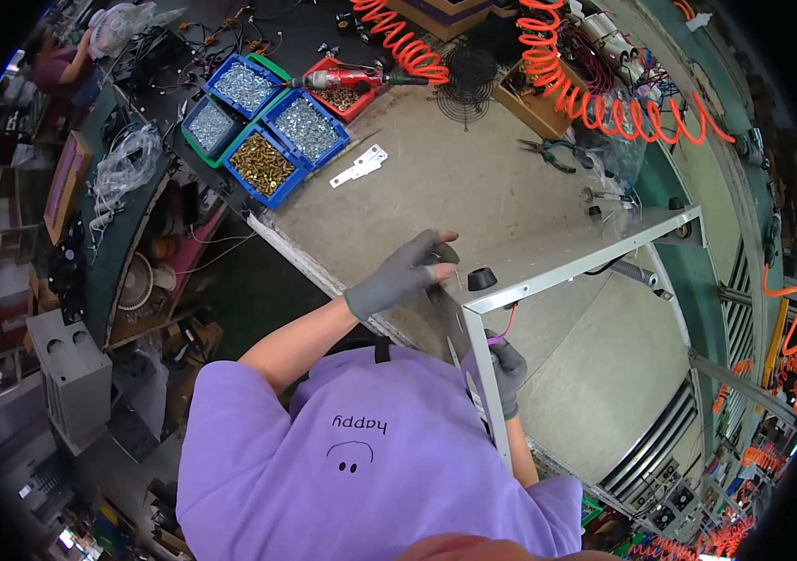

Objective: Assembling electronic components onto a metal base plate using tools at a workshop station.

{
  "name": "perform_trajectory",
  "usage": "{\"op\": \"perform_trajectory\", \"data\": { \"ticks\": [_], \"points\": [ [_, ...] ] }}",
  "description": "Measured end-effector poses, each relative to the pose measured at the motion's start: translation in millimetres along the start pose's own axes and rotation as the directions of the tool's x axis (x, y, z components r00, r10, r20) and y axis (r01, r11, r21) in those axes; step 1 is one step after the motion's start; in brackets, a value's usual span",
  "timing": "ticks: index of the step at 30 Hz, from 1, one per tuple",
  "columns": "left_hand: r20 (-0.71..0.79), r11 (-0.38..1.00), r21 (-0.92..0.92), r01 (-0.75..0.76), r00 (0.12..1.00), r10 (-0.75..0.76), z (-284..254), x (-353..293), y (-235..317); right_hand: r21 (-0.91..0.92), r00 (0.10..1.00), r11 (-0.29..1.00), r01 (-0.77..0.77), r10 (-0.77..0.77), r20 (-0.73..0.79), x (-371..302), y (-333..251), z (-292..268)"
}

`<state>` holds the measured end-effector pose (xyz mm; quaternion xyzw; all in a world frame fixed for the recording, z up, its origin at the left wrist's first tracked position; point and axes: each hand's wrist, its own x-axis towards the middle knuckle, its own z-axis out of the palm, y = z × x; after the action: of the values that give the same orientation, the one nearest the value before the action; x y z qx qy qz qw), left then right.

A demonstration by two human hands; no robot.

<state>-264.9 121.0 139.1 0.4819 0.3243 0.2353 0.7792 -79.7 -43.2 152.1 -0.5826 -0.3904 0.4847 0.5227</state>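
A thin metal casing with a pale frame stands on its edge in front of me, a round black rubber foot at its near corner. My left hand, in a grey glove with bare fingertips, is beside that corner. Its thumb and forefinger are apart, with nothing visible between them. Inside the frame, my right hand, also gloved in grey, is closed at the lower end of a red wire with a pinkish-purple end. The frame's edge partly hides its fingers.
Blue bins of screws stand at the far left of the worktop, a red power screwdriver beside them. A white metal bracket, pliers and a black fan guard lie beyond the casing. Orange coiled hoses hang at the back.
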Motion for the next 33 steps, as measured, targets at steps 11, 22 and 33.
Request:
{"op": "perform_trajectory", "data": {
  "ticks": [11, 22, 33],
  "points": [
    [-0.048, 0.989, 0.088, 0.12, 0.992, -0.116, 4, 0, -2, 0.012, 1.0, 1.0, 0.0, 0.0, 0.019, 0, -2, 0],
    [-0.018, 0.998, 0.056, -0.002, 1.0, 0.003, -5, -1, -13, -0.119, 0.996, 0.989, -0.089, 0.091, 0.014, 1, 4, -5],
    [-0.07, 0.954, 0.237, 0.184, 0.983, -0.172, 1, 7, 8, -0.233, 0.988, 0.963, 0.138, -0.119, 0.094, 6, 15, -16]
  ]
}}
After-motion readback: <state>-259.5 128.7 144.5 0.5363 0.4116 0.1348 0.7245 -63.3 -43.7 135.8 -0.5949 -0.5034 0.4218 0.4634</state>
